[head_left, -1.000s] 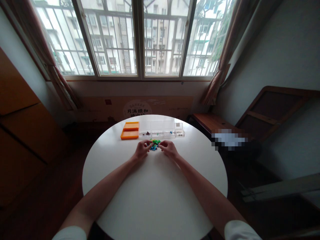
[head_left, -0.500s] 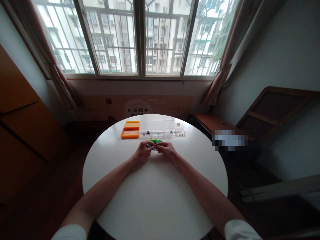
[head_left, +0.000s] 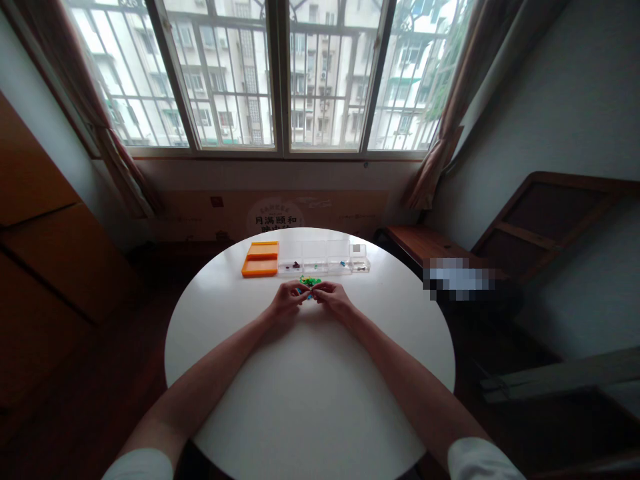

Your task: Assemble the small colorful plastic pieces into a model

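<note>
My left hand (head_left: 287,299) and my right hand (head_left: 333,297) rest close together on the round white table (head_left: 310,373), fingers curled and pinched at a small heap of green and blue beads (head_left: 309,282). What sits between the fingertips is too small to name. Just beyond the heap stands a clear box with several compartments (head_left: 325,258), a few dark and coloured bits inside. An orange lid or tray (head_left: 261,260) lies at its left end.
A barred window (head_left: 280,73) fills the far wall, with curtains at both sides. A cardboard panel (head_left: 273,213) leans below the sill. A wooden bench (head_left: 425,243) and a leaning wooden frame (head_left: 555,220) stand to the right. Wooden cabinets (head_left: 45,233) are at the left.
Both hands have drawn closer together over the bead heap, covering more of it. The fingertips have gone from apart to nearly touching.
</note>
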A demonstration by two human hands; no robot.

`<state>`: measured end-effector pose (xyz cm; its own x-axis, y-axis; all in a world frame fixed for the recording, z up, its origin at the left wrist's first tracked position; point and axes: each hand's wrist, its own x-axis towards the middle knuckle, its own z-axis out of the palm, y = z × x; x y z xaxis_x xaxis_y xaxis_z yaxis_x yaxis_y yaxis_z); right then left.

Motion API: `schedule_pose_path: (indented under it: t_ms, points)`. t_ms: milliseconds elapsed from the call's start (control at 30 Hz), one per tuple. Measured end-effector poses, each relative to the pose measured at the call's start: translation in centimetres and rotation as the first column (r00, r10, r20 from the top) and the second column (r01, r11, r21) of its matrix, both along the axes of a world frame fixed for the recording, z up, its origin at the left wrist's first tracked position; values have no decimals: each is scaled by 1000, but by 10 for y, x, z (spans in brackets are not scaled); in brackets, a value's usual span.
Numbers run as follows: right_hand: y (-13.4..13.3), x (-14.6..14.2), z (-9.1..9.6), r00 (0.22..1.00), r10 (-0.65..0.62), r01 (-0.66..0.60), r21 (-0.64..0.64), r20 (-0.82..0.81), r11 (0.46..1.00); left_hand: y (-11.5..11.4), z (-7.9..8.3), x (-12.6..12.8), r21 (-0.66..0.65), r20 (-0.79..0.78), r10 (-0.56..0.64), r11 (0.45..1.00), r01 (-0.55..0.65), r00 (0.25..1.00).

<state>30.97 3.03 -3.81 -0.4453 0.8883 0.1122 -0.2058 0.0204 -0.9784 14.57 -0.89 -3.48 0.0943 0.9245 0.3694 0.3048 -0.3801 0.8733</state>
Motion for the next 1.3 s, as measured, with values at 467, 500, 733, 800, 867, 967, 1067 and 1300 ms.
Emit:
schedule_pose_path:
  t_ms: [467, 500, 733, 800, 867, 967, 1067, 1300]
  points:
    - [-1, 0, 1, 1000, -13, 13, 6, -1, 1000, 2, -2, 0, 16, -6, 49, 999, -49, 999]
    - [-1, 0, 2, 1000, -10, 10, 5, -2, 1000, 2, -2, 0, 20, -8, 45, 999, -44, 999]
    - [-3, 0, 5, 999, -15, 15, 20, 32, 1000, 2, -2, -1, 20, -7, 23, 1000, -23, 1000]
    - [-3, 0, 4, 999, -16, 15, 27, 35, 1000, 2, -2, -2, 20, -7, 18, 1000, -18, 1000]
    - [-2, 0, 2, 999, -20, 19, 34, 39, 999, 2, -2, -2, 20, -10, 18, 1000, -18, 1000]
    - [0, 0, -1, 998, -22, 20, 42, 53, 999, 2, -3, -1, 18, -39, 10, 1000, -9, 999]
    - [1, -1, -1, 996, -22, 17, 54, 84, 998, 2, -4, -1, 15, -69, 4, 1000, -3, 998]
    - [-2, -1, 5, 995, -20, 11, 85, 102, 996, 3, -5, 0, 30, -92, 35, 999, -32, 995]
